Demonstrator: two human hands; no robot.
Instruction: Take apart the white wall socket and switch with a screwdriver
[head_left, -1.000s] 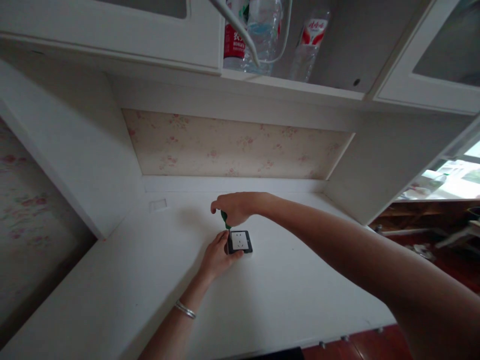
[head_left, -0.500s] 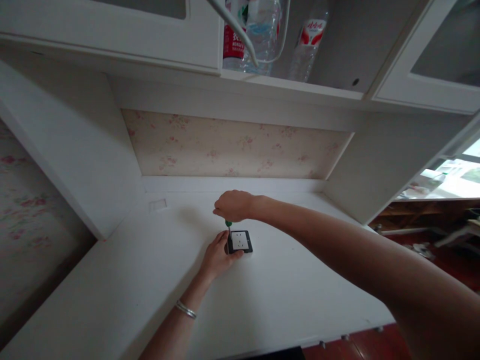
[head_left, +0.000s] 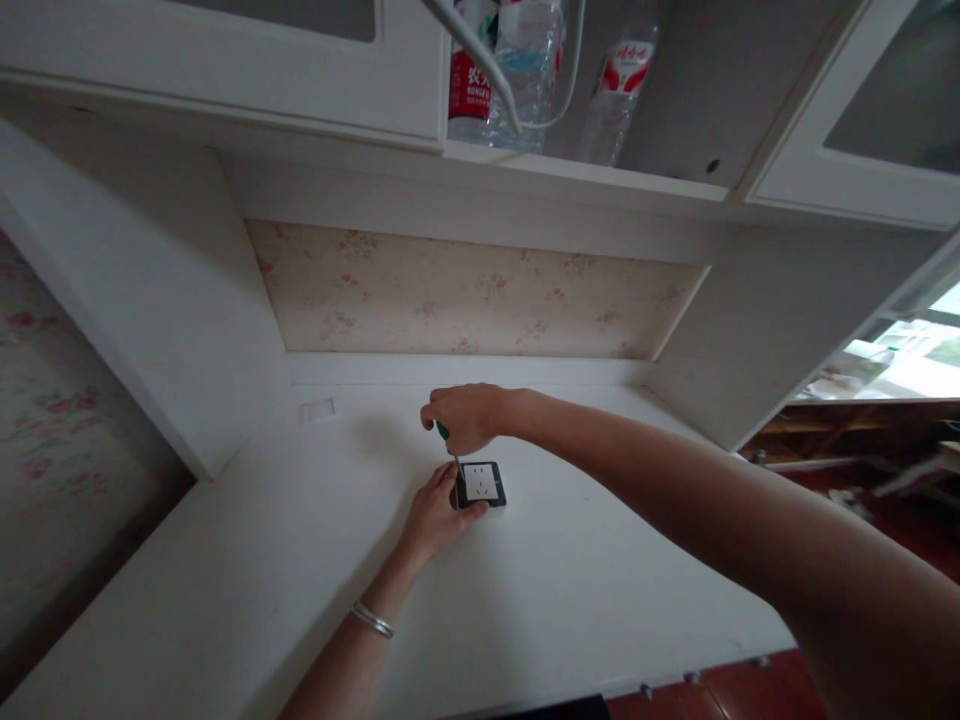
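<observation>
- Several bottles (head_left: 626, 68) in cabinet (head_left: 585, 173) above worktop (head_left: 600, 570).
- Right hand (head_left: 469, 415) above worktop, gripping green-handled screwdriver (head_left: 443, 431).
- Left hand (head_left: 436, 520) clasping socket (head_left: 481, 482) on worktop, part-hiding its edge.
- Socket: white face, dark frame.

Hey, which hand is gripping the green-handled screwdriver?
The right hand, the upper one in the picture, grips the screwdriver; the left hand holds the black-framed socket instead.

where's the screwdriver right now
In the head view, slightly below and left of centre, the screwdriver is held in the right-hand grip, its shaft pointing down at the left edge of the socket, beside the left-hand grip.
</observation>
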